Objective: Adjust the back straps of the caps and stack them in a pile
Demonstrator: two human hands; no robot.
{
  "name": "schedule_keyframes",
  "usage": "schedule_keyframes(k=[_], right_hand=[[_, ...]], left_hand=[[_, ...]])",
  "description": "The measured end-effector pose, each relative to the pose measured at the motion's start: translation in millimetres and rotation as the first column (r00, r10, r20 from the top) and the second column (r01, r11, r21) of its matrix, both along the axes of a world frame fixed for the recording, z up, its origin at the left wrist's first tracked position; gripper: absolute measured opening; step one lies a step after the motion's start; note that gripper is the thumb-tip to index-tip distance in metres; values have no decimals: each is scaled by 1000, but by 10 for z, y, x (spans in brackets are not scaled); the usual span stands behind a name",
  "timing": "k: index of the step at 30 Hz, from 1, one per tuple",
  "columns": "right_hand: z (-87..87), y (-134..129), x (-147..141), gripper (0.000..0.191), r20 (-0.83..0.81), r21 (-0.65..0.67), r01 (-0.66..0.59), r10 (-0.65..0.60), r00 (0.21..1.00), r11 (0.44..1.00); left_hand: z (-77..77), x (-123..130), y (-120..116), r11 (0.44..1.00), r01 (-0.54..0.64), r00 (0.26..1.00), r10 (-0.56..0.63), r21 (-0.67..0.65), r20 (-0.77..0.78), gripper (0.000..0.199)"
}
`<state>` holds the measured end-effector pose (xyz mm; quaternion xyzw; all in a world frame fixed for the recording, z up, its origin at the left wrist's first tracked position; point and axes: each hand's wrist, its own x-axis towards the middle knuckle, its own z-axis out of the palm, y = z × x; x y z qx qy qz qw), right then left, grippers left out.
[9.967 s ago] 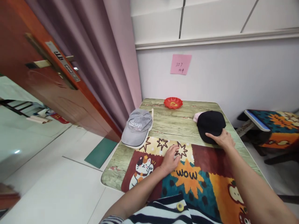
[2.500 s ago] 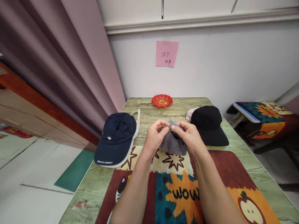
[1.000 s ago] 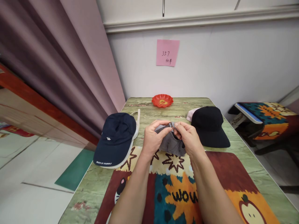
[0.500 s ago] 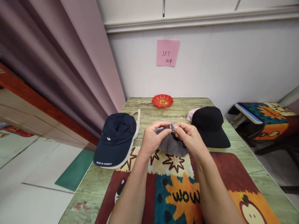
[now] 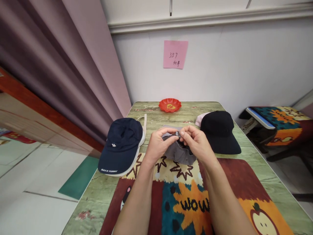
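A grey cap (image 5: 180,154) rests over the far part of the patterned mat, its back opening turned up toward me. My left hand (image 5: 157,145) pinches the cap's back strap between thumb and fingers, just left of a small dark buckle (image 5: 177,133). On the buckle's right side, my right hand (image 5: 197,142) is closed on the strap, with thumb and forefinger pressed together. The fingers cover most of the strap, so whether its end runs through the buckle cannot be seen.
Left of my hands lies a navy cap (image 5: 123,140) over a lighter one. A black cap (image 5: 217,132) sits to the right, partly over a pale pink one (image 5: 200,119). A red scalloped dish (image 5: 170,105) stands at the table's far edge, near the wall.
My right fingertips have shifted slightly left, closer against the buckle. The left hand keeps its pinch, and the other caps lie as before.
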<state>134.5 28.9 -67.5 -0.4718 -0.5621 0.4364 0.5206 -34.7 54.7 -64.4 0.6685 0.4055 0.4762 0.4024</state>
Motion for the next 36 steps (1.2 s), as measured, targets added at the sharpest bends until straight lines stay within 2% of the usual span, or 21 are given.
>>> schedule_keyframes(k=[8,15,22,27,32,36], right_hand=[[-32,29,-46,29,-79,23,-9,10,997,1000],[-22,23,-31,29,-49,37,-24,26,998,999],[-1,13,-41,31,-55,43,-31,33,998,999],[-54,31,-12,36,24,32,-70,69,997,997],[-89,50,1,30,161,123,17,-37,986,992],[-49,26,-18,26,296,214,41,-105,949,976]], left_hand=[[3,-47,22,1000,-20,1000,20,-12,-22,14],[42,-50,-2,997,47,999,-48,-60,-15,13],[36,-63,0,994,49,997,-42,-99,70,18],[27,-78,14,996,19,999,-15,-90,44,18],[33,-80,16,987,51,998,-47,-150,33,22],[18,-77,15,978,33,998,-22,-207,54,24]])
